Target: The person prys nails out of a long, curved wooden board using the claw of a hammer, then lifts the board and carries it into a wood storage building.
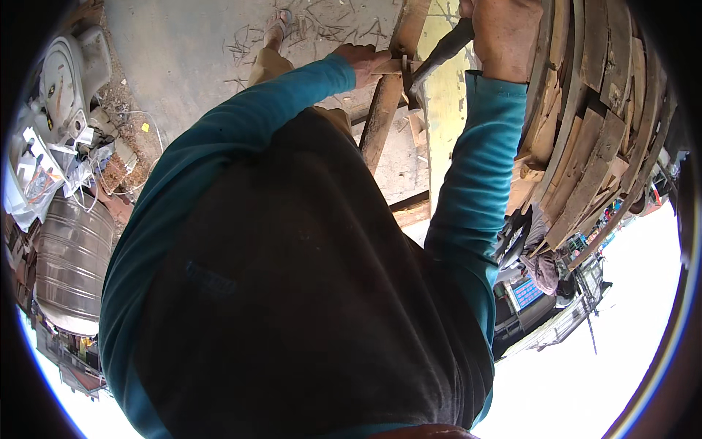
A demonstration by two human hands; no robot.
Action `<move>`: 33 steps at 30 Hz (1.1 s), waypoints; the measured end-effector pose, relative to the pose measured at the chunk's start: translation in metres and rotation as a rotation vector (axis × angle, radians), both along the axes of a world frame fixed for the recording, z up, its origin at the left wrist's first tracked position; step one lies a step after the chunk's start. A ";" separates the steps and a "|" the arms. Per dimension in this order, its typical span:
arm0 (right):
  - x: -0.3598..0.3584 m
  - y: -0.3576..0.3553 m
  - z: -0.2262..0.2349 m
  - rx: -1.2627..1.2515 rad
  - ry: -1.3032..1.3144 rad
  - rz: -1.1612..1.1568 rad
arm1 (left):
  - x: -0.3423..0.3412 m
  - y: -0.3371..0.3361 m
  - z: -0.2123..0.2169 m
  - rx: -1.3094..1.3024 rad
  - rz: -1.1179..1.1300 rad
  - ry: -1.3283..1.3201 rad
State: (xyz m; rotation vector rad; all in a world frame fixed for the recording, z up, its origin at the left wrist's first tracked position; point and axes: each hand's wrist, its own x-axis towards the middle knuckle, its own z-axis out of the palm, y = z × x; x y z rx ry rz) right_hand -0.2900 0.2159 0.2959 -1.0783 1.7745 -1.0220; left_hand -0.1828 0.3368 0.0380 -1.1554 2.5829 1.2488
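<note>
My right hand is closed round the dark handle of a hammer, which slants down to the left. The hammer's lower end meets a narrow wooden plank near a small crosspiece of wood. At that crosspiece my left hand is closed, its fingers on the wood's left end. The exact contact of the hammer's tip is too small to tell. A pale yellow, worn board lies just right of the plank, beneath the hammer.
Stacked old wooden planks curve along the right side. Thin nail-like bits lie scattered on the concrete floor. To the left are a white plastic basin-like item, plastic bags and a ribbed metal drum.
</note>
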 end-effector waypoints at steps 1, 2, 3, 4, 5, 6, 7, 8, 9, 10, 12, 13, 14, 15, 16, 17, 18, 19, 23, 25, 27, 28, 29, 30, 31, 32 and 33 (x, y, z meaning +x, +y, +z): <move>0.012 -0.016 0.000 0.084 0.062 -0.010 | 0.001 0.000 -0.001 -0.025 -0.003 -0.002; 0.013 -0.031 -0.013 0.063 0.061 0.069 | 0.001 0.000 -0.002 -0.050 -0.005 -0.004; 0.012 -0.046 -0.029 0.045 0.061 0.141 | 0.001 -0.001 -0.001 -0.035 0.003 -0.002; 0.020 -0.058 -0.039 0.090 0.058 0.157 | 0.002 -0.004 0.001 -0.013 0.004 0.006; 0.028 -0.069 -0.047 0.135 0.056 0.172 | 0.001 -0.004 0.004 0.008 0.003 0.014; 0.036 -0.080 -0.058 0.145 0.055 0.189 | 0.001 -0.005 0.002 0.019 0.021 0.014; 0.044 -0.089 -0.067 0.188 0.171 0.207 | 0.001 -0.005 0.000 0.020 0.023 0.019; 0.049 -0.097 -0.075 0.229 0.287 0.222 | 0.001 -0.004 -0.002 0.020 0.022 0.024; 0.055 -0.104 -0.079 0.236 0.286 0.237 | 0.002 -0.005 -0.001 0.030 0.036 0.023; 0.060 -0.110 -0.081 0.271 0.274 0.234 | 0.003 -0.005 0.000 0.042 0.053 0.042; 0.066 -0.120 -0.091 0.237 0.147 0.247 | 0.001 -0.008 0.002 0.055 0.073 0.059; 0.065 -0.124 -0.096 0.238 0.146 0.249 | -0.003 -0.011 0.004 0.065 0.021 0.015; 0.063 -0.130 -0.100 0.247 0.187 0.233 | -0.004 -0.013 0.005 0.073 -0.037 -0.029; 0.064 -0.130 -0.099 0.261 0.228 0.218 | -0.002 -0.012 0.009 0.076 -0.040 -0.030; 0.059 -0.125 -0.096 0.262 0.227 0.208 | 0.000 -0.011 0.012 0.047 -0.036 -0.011; 0.057 -0.115 -0.083 0.170 0.222 0.207 | 0.002 -0.012 0.014 0.014 -0.022 0.007; 0.054 -0.101 -0.068 0.076 0.218 0.200 | 0.001 -0.014 0.013 0.009 -0.028 0.006; 0.050 -0.078 -0.051 -0.108 0.297 0.243 | -0.002 -0.013 0.009 0.027 -0.042 -0.022; 0.004 0.062 -0.005 -0.417 0.189 0.106 | -0.005 -0.004 -0.005 -0.003 -0.012 -0.030; -0.003 0.107 0.012 -0.460 0.045 -0.003 | -0.003 -0.008 0.003 -0.025 -0.056 -0.045; -0.009 0.145 0.017 -0.458 0.006 0.015 | -0.003 -0.007 0.001 -0.033 -0.067 -0.004; -0.009 0.170 0.013 -0.531 -0.002 0.047 | -0.002 -0.012 0.011 -0.032 -0.093 -0.065; -0.008 0.189 0.004 -0.617 -0.013 0.063 | -0.001 -0.019 0.012 -0.065 -0.098 -0.082; -0.006 0.205 0.003 -0.636 -0.019 0.062 | -0.004 -0.011 0.014 0.021 -0.039 -0.094; -0.006 0.216 0.005 -0.655 -0.025 0.061 | -0.006 -0.003 0.016 0.108 0.020 -0.107; -0.009 0.218 0.004 -0.652 -0.044 0.064 | -0.005 -0.009 0.015 0.077 0.004 -0.021; -0.012 0.219 0.006 -0.653 -0.058 0.061 | -0.004 -0.008 0.016 0.056 -0.022 0.068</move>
